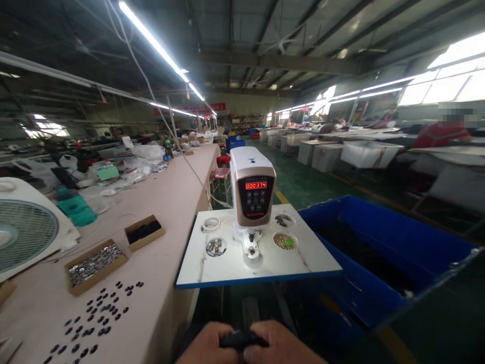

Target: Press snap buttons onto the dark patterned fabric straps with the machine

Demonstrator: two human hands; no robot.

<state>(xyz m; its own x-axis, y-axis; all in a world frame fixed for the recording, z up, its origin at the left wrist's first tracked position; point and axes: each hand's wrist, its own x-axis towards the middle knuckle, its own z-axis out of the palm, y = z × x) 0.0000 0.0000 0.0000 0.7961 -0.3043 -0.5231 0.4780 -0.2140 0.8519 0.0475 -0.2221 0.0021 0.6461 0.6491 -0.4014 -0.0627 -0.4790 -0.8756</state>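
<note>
Both hands meet at the bottom edge of the view, the left hand [207, 346] and right hand [278, 344] pressed together around a small black piece [238, 339], below the white press machine with its red digital counter [252, 194]. Right of the machine sits a large blue plastic bin [382, 253]. Left of it runs a long pale worktable [166, 202], then a cardboard box of silver rings [94, 265] and scattered black eyelets [94, 318].
</note>
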